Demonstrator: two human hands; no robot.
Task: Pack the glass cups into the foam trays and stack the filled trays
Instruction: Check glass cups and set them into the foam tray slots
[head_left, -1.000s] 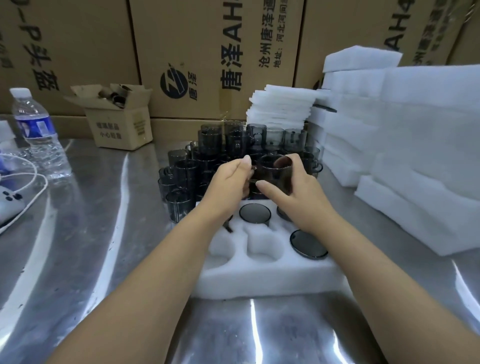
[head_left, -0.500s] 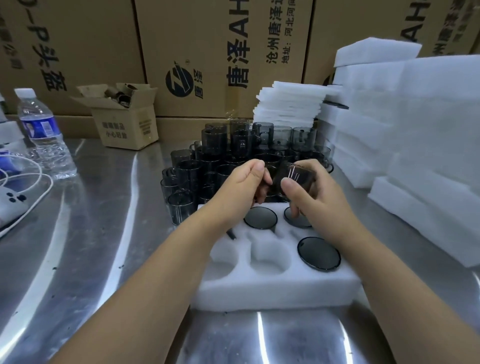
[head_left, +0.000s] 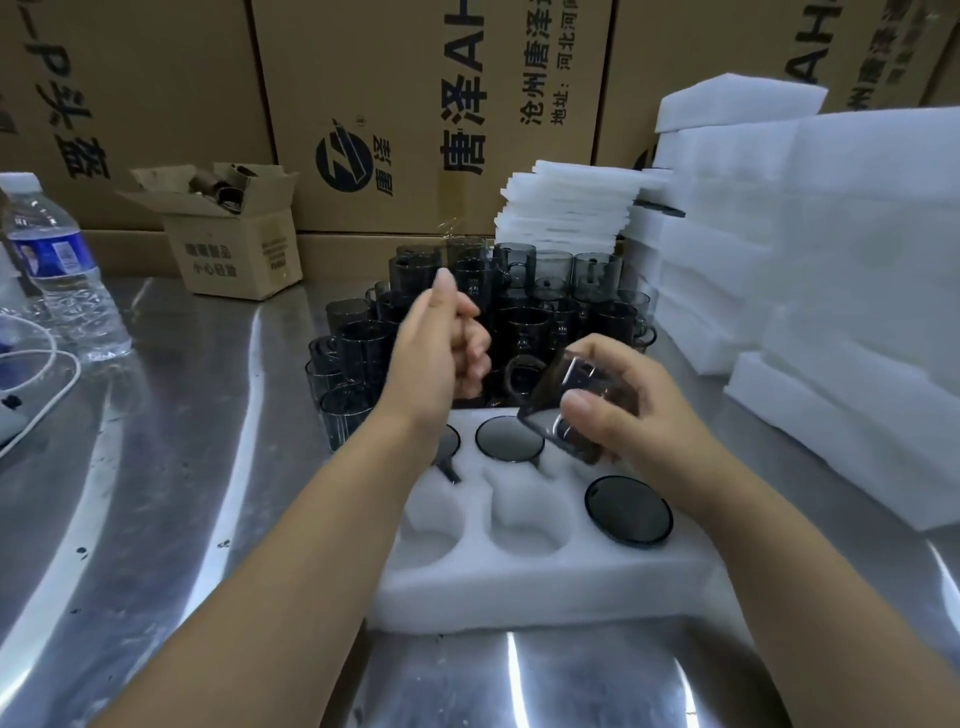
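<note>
A white foam tray (head_left: 545, 582) lies on the steel table in front of me. Dark glass cups sit upside down in its far middle pocket (head_left: 509, 439) and near right pocket (head_left: 628, 512); a third shows partly behind my left wrist. My right hand (head_left: 628, 415) holds a smoky glass cup (head_left: 566, 402) tilted over the tray's far right corner. My left hand (head_left: 441, 348) hovers above the tray's far left side with its fingers curled and nothing in it. Behind the tray stands a cluster of loose glass cups (head_left: 498, 306).
Stacks of white foam trays (head_left: 857, 291) fill the right side, with thin foam sheets (head_left: 566, 213) behind the cups. A small open carton (head_left: 234, 244) and a water bottle (head_left: 62, 275) stand at the left, beside a white cable (head_left: 52, 364). Large cardboard boxes (head_left: 431, 114) line the back.
My right hand has brought the cup down from the cluster and tipped it over above the tray. My left hand has let go of it and lifted away to the left.
</note>
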